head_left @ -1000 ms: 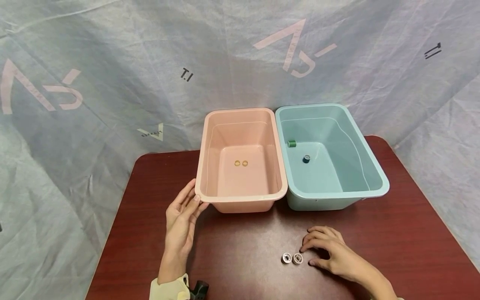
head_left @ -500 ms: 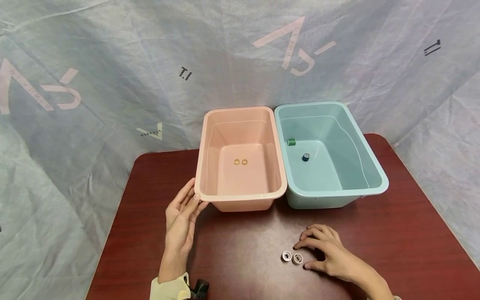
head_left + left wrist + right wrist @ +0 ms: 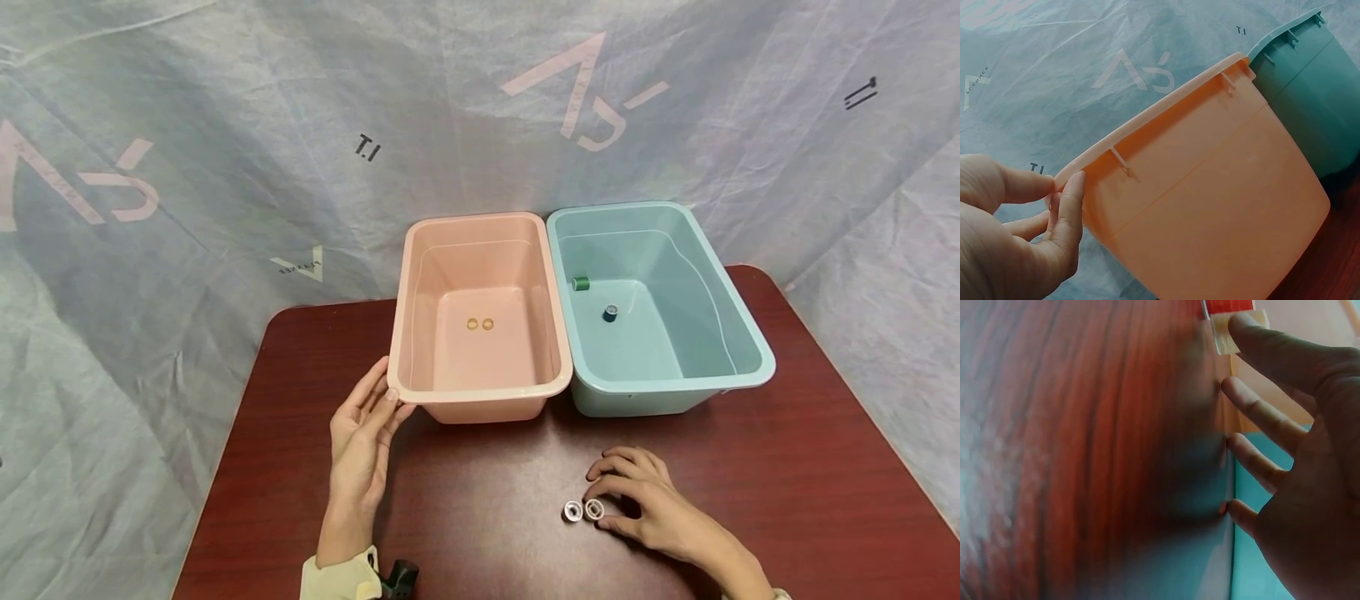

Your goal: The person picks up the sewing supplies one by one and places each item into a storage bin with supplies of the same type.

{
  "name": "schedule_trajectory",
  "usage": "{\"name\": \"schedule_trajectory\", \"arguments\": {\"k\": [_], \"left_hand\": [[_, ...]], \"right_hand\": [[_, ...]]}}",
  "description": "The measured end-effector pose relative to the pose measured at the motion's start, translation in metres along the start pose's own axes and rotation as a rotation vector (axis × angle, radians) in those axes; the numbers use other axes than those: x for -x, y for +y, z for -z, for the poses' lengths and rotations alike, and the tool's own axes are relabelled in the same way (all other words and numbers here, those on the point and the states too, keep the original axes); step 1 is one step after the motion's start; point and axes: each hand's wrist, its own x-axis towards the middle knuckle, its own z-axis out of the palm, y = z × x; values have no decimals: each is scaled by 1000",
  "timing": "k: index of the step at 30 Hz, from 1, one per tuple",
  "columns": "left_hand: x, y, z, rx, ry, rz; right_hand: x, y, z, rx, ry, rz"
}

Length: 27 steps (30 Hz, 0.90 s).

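Head cam: left hand (image 3: 360, 442) is pinching the near left corner of the pink tub (image 3: 483, 395), right hand (image 3: 648, 504) has thumb and index around a small spool (image 3: 602, 502) on the table (image 3: 480, 517), second spool (image 3: 572, 512) right beside it. Left wrist: fingertips on the rim, blue tub (image 3: 1316, 94) behind. Right wrist: thumb's on the spool, which looks cream; the other one's red.

There are two tubs (image 3: 480, 395), six small round pieces (image 3: 595, 509), one table (image 3: 480, 500).
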Motion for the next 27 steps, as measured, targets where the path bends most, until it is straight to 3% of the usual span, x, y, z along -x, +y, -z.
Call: {"name": "schedule_trajectory", "arguments": {"k": [6, 15, 27], "left_hand": [[0, 0, -1, 5, 2, -3], [-1, -1, 0, -3, -7, -11], [-1, -3, 0, 15, 6, -9]], "right_hand": [[-1, -2, 3, -41, 19, -12], [-8, -8, 23, -129, -38, -147], [-20, -8, 35, -112, 112, -4]]}}
